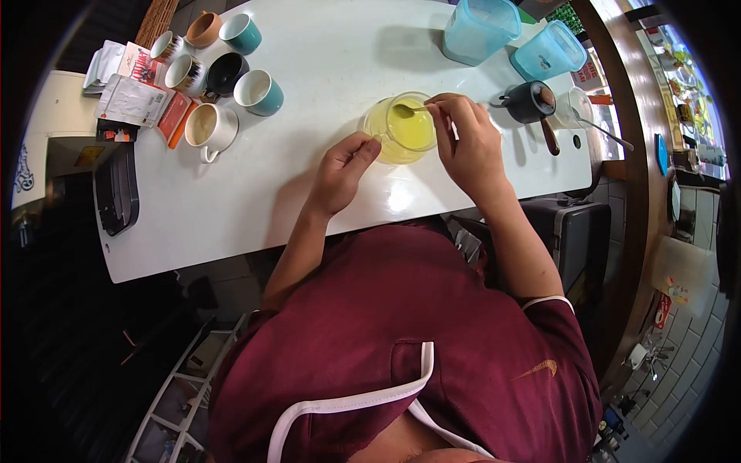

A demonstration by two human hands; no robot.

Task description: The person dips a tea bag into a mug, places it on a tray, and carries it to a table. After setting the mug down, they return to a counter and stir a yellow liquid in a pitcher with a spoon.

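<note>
A clear glass cup [400, 147] with yellow-green liquid stands on the white table [324, 77], near its front edge. My left hand [345, 171] is closed at the cup's left side, thumb and fingers pinching its handle. Over the cup's right rim, my right hand [469, 143] pinches the handle of a small spoon [404, 111]. The spoon's bowl is inside the cup, at the upper part of the liquid.
Several cups, including a white mug [211, 129] and a teal cup [259, 93], stand at the left beside packets [133, 100]. Two blue containers [480, 31] [549, 51], a dark pot [529, 103] and a glass [573, 108] with a spoon are at the right.
</note>
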